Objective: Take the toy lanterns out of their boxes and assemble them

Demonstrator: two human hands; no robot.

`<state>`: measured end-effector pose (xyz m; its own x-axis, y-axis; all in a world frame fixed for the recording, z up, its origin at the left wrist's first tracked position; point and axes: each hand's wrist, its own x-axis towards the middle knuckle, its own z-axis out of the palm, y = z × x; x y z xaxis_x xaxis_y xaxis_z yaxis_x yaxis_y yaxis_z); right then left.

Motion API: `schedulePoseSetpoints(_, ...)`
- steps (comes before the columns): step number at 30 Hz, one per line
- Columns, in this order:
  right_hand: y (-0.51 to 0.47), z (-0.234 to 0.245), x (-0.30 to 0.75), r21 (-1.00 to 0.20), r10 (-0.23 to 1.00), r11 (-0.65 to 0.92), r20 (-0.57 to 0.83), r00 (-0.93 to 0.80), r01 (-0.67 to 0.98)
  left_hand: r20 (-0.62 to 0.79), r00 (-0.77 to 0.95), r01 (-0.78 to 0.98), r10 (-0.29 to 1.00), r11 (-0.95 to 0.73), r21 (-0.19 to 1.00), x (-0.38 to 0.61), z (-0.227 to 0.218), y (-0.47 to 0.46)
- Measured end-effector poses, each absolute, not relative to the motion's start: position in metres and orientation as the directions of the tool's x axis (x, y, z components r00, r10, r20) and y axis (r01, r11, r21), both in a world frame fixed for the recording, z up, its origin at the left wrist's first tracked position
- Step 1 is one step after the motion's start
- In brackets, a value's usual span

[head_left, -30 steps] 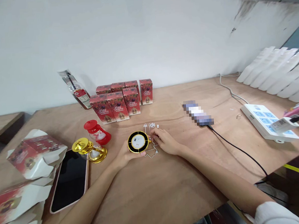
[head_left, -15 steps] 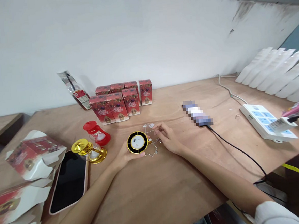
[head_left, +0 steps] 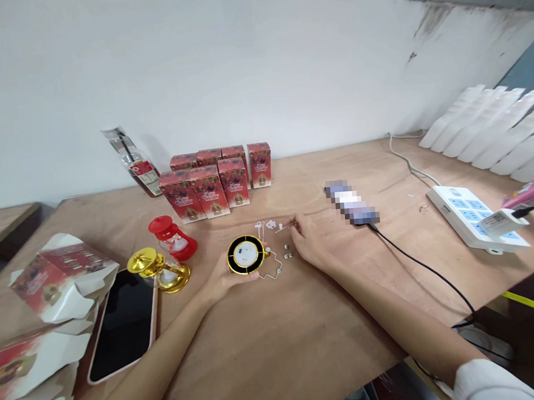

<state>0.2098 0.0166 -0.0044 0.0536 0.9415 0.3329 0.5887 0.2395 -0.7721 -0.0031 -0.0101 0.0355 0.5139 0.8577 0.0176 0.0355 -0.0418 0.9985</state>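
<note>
Through my left hand (head_left: 221,272) I hold the gold-rimmed round piece (head_left: 246,255), thumb along its near rim and the other fingers mostly hidden behind it, between the wall-side and front edges of the worktop (head_left: 259,347). It looks light, stiff and perhaps slick, so I'd grip the outer rim and spare the pale centre. My right hand's (head_left: 307,238) fingertips are drawn together; whether they pinch the thin white strip (head_left: 281,230), I can't tell at this size. Small silvery discs (head_left: 288,256) lie near that hand, toward the front edge.
</note>
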Motion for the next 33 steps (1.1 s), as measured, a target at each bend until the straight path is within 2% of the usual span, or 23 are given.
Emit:
schedulePoseSetpoints(4,0.011,-0.005,0.205,-0.683,0.895,0.321,0.445,0.025,0.656,0.033,0.5,0.006,0.866,-0.042,0.999,-0.003,0.031,-0.01)
schedulePoseSetpoints(7,0.0,-0.002,0.194,-0.579,0.862,0.451,0.478,-0.165,0.679,0.015,0.499,0.013,0.866,-0.025,1.0,-0.003,0.03,-0.01)
schedulePoseSetpoints(10,-0.007,-0.002,0.186,-0.51,0.841,0.525,0.433,-0.324,0.682,0.027,0.509,0.015,0.861,-0.04,0.999,-0.004,0.03,-0.009)
schedulePoseSetpoints(17,-0.005,-0.005,0.184,-0.56,0.879,0.475,0.343,-0.332,0.679,0.032,0.502,0.019,0.864,-0.048,0.999,-0.004,0.029,-0.008)
schedulePoseSetpoints(33,-0.002,-0.007,0.182,-0.746,0.917,0.398,0.299,-0.265,0.534,0.031,0.477,0.011,0.878,-0.042,0.999,-0.004,0.024,-0.007)
